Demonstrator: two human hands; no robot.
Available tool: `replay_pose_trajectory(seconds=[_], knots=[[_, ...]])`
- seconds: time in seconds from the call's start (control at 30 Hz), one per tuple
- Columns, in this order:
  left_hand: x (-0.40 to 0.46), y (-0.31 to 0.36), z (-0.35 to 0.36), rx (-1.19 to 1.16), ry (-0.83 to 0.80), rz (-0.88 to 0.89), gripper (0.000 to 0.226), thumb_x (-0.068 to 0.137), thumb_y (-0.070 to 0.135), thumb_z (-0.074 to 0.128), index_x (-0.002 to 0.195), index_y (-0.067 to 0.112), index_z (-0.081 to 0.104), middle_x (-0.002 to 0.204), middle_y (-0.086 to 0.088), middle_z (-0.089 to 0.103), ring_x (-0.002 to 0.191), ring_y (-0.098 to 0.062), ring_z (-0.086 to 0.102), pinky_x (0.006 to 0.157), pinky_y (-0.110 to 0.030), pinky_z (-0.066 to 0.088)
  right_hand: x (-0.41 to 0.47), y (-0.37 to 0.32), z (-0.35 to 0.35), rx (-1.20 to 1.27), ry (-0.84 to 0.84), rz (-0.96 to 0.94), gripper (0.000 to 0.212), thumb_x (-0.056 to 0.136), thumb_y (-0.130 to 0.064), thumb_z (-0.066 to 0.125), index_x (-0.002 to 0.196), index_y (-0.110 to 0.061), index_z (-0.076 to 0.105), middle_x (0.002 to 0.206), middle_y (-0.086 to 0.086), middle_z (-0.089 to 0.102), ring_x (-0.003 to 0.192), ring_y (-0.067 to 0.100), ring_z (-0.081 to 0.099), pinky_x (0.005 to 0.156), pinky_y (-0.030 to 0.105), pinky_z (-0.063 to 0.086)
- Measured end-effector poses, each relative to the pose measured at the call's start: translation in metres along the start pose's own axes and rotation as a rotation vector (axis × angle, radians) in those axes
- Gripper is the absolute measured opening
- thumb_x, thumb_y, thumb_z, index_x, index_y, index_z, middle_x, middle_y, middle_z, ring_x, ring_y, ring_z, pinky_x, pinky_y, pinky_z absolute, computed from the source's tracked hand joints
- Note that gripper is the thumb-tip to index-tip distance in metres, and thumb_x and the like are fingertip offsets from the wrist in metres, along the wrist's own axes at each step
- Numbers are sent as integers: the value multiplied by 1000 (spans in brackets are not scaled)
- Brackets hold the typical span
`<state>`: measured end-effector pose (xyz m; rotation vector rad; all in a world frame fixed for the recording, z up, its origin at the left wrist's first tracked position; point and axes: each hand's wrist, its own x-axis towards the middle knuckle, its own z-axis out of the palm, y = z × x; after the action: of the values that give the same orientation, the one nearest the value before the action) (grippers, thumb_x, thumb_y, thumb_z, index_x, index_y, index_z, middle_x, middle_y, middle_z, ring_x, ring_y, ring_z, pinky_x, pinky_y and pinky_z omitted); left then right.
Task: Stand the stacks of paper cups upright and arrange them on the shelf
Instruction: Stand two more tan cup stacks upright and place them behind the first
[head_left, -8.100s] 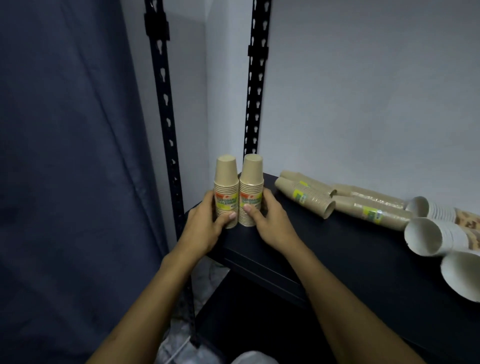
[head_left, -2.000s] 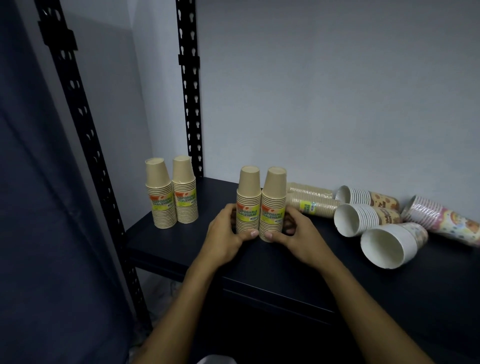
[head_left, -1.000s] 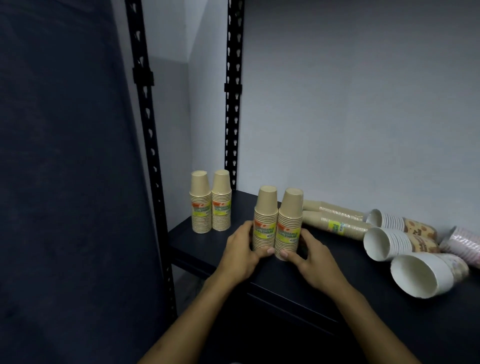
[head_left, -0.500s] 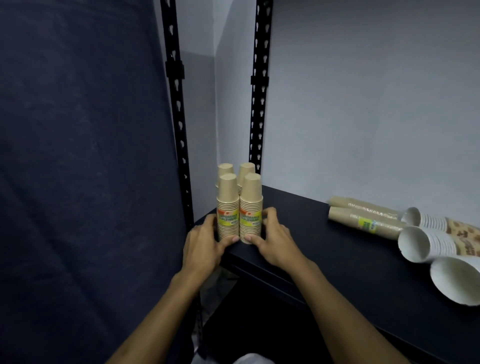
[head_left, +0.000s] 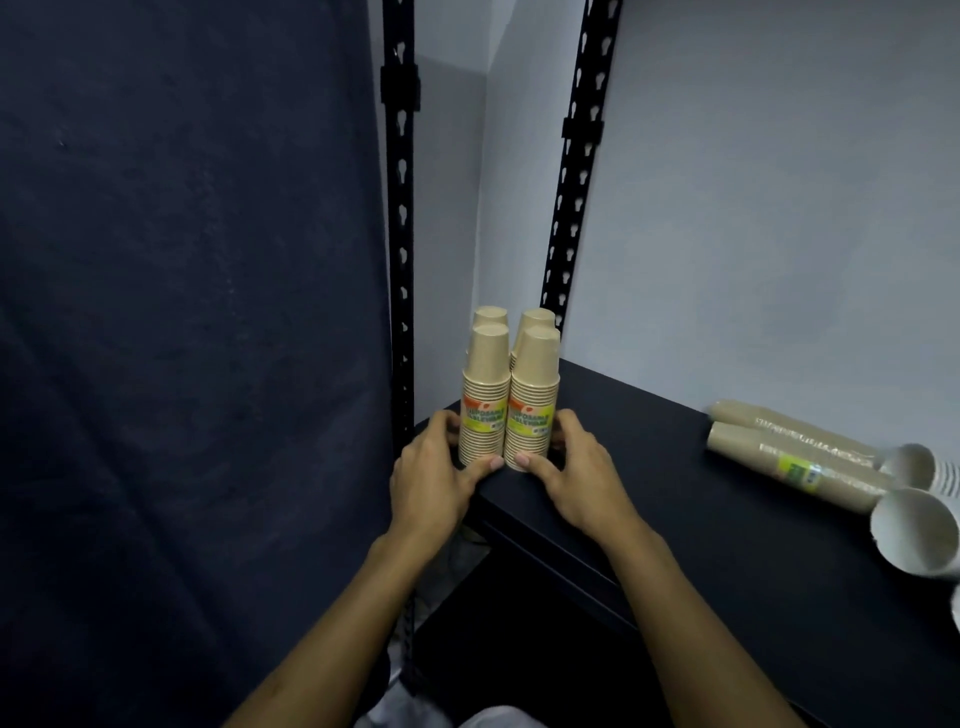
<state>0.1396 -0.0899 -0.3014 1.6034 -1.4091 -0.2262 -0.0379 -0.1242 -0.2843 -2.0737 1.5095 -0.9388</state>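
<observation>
2 brown cup stacks (head_left: 509, 400) now stand directly before the corner pair (head_left: 511, 317).

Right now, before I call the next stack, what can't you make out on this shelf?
All head view:
- Rear two upright stacks: only tops show, front two stacks hide the rest.
- White cup stacks: cut by the right edge; count unknown.
- Labels on the lying brown stacks: too blurred to read.
- Left hand and right hand cover the front stacks' bases.

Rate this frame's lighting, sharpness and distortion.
Head view: dim, bluish light; the shelf is nearly black. Cup stacks are sharp, though their label print is soft. Wide-angle bend bows the posts; lying cups are cropped at the right edge.
</observation>
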Motion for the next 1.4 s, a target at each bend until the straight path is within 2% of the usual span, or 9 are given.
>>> replay_pose_trajectory(seconds=[0.23,0.57,0.8,0.87,1.0,1.1,1.2,1.3,1.4], knots=[[-5,-2,13,43,52,-18,62,80,56,75,132,31,53,120,5,69,107,-17,66,83,-43,57,2,8,7,-34,-2,24,45,91,-51,63,127,-34,42,125,5,59,117,29,54,99,50,48],[-3,-6,15,-37,42,-42,65,79,50,79,135,32,52,123,6,68,112,-16,64,89,-45,57,1,9,4,-22,11,26,47,91,-51,64,129,-32,45,123,3,59,116,25,53,99,46,48],[-4,-6,14,-118,18,-48,66,78,50,80,135,29,54,123,4,68,111,-14,64,90,-41,57,-1,3,2,-110,1,26,44,94,-52,59,127,-27,48,123,0,62,116,19,53,103,37,34],[-6,-4,13,-159,11,-62,73,78,49,80,140,26,48,124,5,67,113,-14,64,92,-40,55,-4,0,0,-126,-5,38,50,92,-57,59,130,-27,47,125,-1,62,118,18,52,106,38,31],[-16,2,6,-265,-11,-107,96,81,40,81,155,18,25,140,-1,60,124,-21,59,100,-36,49,-21,-8,-6,-192,-5,84,70,85,-65,61,141,-28,41,137,-3,58,129,18,49,112,41,27],[-31,3,2,-337,22,-139,100,80,40,82,157,19,22,148,-1,52,133,-19,50,103,-31,42,-55,-9,-18,-307,39,121,67,91,-63,55,144,-24,43,143,-4,53,135,16,43,113,40,26],[-52,3,3,-296,116,-127,88,76,43,85,147,19,39,139,5,53,128,-11,47,104,-31,41,-89,0,-34,-421,77,136,57,95,-65,43,136,-26,51,146,-8,51,137,15,39,112,42,26],[-68,2,7,-139,191,-33,53,77,44,83,118,17,61,120,3,59,116,-15,50,97,-38,48,-107,13,-53,-492,22,165,61,97,-68,34,144,-31,46,158,-8,38,148,17,28,117,46,21],[-76,9,12,12,138,126,29,81,42,80,95,20,68,104,5,59,104,-14,49,88,-38,47,-116,28,-75,-522,-27,197,66,95,-72,30,150,-35,38,164,-9,30,152,17,21,119,47,17]])
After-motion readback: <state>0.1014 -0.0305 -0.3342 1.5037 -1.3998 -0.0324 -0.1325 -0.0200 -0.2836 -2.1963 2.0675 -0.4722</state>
